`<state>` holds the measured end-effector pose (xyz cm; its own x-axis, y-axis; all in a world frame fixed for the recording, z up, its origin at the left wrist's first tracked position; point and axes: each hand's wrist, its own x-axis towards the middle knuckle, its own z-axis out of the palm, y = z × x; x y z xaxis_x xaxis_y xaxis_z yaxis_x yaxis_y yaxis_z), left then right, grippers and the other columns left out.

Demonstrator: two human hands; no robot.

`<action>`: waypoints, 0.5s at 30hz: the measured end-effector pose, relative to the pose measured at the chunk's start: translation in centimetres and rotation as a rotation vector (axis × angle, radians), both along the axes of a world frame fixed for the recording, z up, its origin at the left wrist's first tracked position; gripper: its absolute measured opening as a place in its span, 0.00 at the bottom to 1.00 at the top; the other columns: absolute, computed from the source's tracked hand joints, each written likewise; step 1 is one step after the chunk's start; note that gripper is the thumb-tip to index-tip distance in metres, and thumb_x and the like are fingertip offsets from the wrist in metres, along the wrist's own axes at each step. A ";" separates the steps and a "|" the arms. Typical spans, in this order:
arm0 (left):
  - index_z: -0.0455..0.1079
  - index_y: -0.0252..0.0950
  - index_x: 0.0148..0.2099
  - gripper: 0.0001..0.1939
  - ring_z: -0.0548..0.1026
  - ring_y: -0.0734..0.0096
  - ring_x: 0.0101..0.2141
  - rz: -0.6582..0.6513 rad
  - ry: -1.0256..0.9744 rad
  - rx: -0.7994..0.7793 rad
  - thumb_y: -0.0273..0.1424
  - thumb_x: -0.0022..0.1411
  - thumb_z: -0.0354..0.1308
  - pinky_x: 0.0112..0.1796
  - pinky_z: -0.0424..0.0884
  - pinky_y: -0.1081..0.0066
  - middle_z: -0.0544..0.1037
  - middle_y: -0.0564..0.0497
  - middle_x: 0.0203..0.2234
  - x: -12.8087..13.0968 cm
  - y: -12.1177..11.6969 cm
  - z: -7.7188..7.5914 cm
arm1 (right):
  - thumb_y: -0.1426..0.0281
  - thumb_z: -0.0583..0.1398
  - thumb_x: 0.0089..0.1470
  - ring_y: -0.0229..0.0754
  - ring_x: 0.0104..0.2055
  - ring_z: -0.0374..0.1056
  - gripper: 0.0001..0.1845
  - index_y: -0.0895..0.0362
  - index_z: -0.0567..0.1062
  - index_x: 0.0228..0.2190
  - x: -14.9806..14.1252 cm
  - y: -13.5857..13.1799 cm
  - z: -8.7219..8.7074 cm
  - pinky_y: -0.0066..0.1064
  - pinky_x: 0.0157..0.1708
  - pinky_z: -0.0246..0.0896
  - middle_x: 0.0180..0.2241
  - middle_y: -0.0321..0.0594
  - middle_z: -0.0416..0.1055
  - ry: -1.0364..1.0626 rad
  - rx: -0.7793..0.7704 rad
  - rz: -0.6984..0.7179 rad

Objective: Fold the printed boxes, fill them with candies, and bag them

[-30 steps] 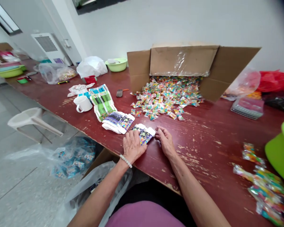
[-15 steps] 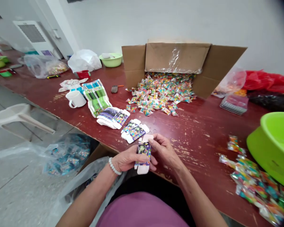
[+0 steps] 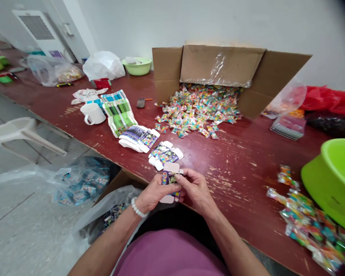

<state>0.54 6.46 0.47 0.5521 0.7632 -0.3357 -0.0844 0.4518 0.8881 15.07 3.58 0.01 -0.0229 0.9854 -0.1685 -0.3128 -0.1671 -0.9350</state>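
Both hands grip a small purple printed candy box (image 3: 165,178) with pale end flaps sticking out, over the table's front edge. My left hand (image 3: 153,193), wearing a bead bracelet, pinches its left side with the thumb across the front. The fingers of my right hand (image 3: 196,188) close on its right side and upper part. Just beyond lie a few flat purple boxes (image 3: 166,153), and a fanned stack of purple cartons (image 3: 138,138) rests behind them. Wrapped candies (image 3: 198,109) spill from an open cardboard box (image 3: 218,65) toward me.
Green and blue flat cartons (image 3: 119,113) lie near a white mug (image 3: 92,114). At right, a lime green basin (image 3: 330,172) stands by candy packets (image 3: 310,218). Below the table's left edge are a bag of blue packets (image 3: 84,184), a lined carton (image 3: 112,214) and a white stool (image 3: 25,132).
The small box has turned in my hands, showing another face and a wide upper flap. My right hand has shifted lower along it. The view has moved slightly.
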 end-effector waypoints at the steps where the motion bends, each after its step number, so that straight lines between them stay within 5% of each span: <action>1: 0.74 0.31 0.35 0.15 0.75 0.73 0.27 0.013 0.026 0.037 0.37 0.52 0.70 0.31 0.73 0.73 0.77 0.51 0.26 0.0 0.0 -0.1 | 0.58 0.67 0.50 0.35 0.20 0.64 0.15 0.57 0.78 0.31 0.0 0.1 -0.2 0.27 0.20 0.65 0.21 0.34 0.71 -0.070 0.032 -0.066; 5: 0.69 0.36 0.50 0.20 0.78 0.67 0.38 0.145 0.119 0.199 0.36 0.58 0.65 0.39 0.75 0.69 0.79 0.49 0.38 0.1 -0.6 -0.5 | 0.60 0.65 0.52 0.38 0.29 0.69 0.14 0.57 0.79 0.36 0.5 0.6 -0.7 0.29 0.31 0.66 0.29 0.37 0.76 -0.249 0.084 -0.209; 9: 0.56 0.42 0.61 0.33 0.79 0.66 0.37 0.305 0.149 0.294 0.32 0.57 0.65 0.40 0.76 0.65 0.80 0.48 0.42 0.3 -1.6 -0.4 | 0.64 0.68 0.49 0.37 0.28 0.69 0.27 0.51 0.68 0.50 0.4 0.6 -0.9 0.27 0.29 0.65 0.28 0.31 0.72 -0.141 0.076 -0.269; 15: 0.58 0.43 0.64 0.31 0.78 0.63 0.45 0.352 0.123 0.352 0.31 0.61 0.61 0.45 0.75 0.66 0.76 0.45 0.52 0.2 -1.8 -0.1 | 0.61 0.64 0.54 0.40 0.38 0.72 0.14 0.52 0.74 0.41 -0.7 0.2 -0.8 0.30 0.39 0.68 0.38 0.38 0.76 -0.051 0.153 -0.232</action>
<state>0.72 4.62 0.37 0.2143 0.9742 -0.0711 -0.0630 0.0864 0.9943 14.32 3.76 -0.79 0.2114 0.9773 -0.0122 -0.2783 0.0482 -0.9593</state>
